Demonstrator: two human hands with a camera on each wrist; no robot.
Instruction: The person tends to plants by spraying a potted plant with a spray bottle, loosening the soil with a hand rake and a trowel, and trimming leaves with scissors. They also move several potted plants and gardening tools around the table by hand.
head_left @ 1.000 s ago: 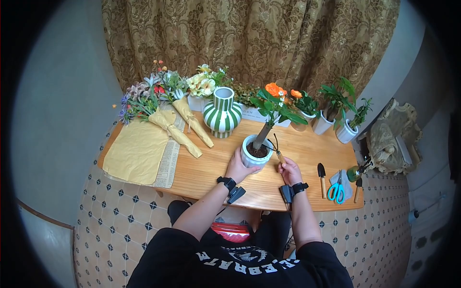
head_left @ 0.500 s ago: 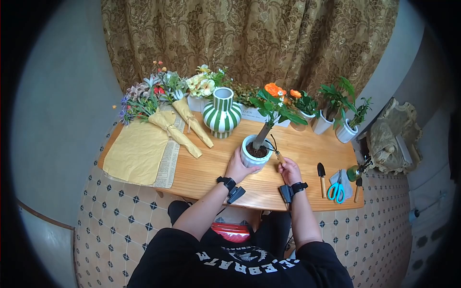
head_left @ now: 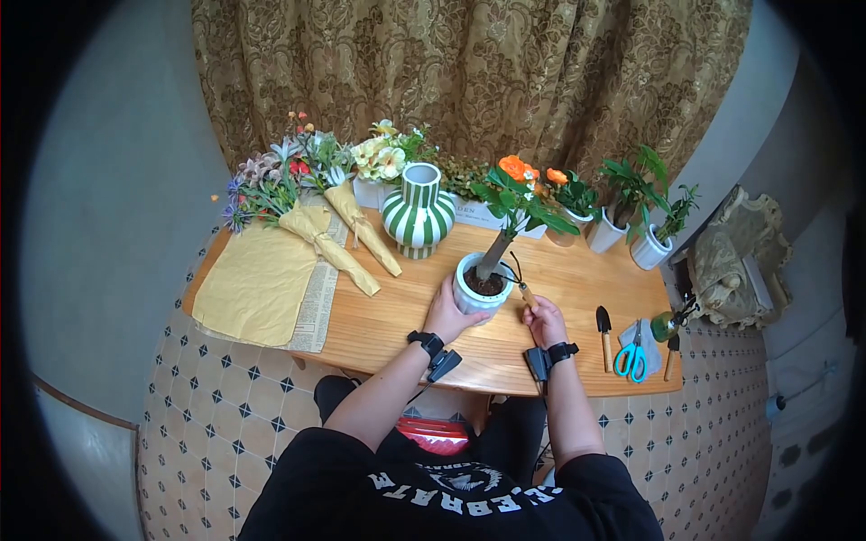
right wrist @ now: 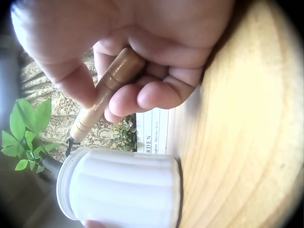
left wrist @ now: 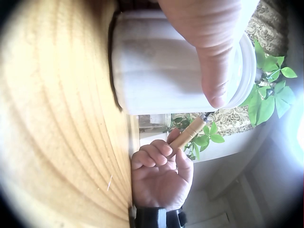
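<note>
A white pot [head_left: 483, 307] with dark soil and a leafy, thick-stemmed plant [head_left: 498, 243] stands upright on the wooden table. My left hand [head_left: 446, 314] holds it from the left, the thumb [left wrist: 214, 80] lying across its near side just under the rim. On the other side, my right hand [head_left: 544, 319] pinches the wooden handle of a small hand rake [right wrist: 92, 107] between thumb and curled fingers. The rake's black tines reach over the right of the pot's rim, close to the soil. Their tips are partly hidden by the rim in the right wrist view.
A green-striped vase [head_left: 419, 216] and wrapped bouquets [head_left: 329, 243] stand or lie left of the pot. To the right are a small trowel [head_left: 604, 338], blue-handled scissors [head_left: 632, 361] and a green spray bottle [head_left: 667, 325]. Potted plants [head_left: 609, 233] line the back right.
The rake's tines have shifted slightly at the right side of the pot's rim. My left hand and the pot stay where they were.
</note>
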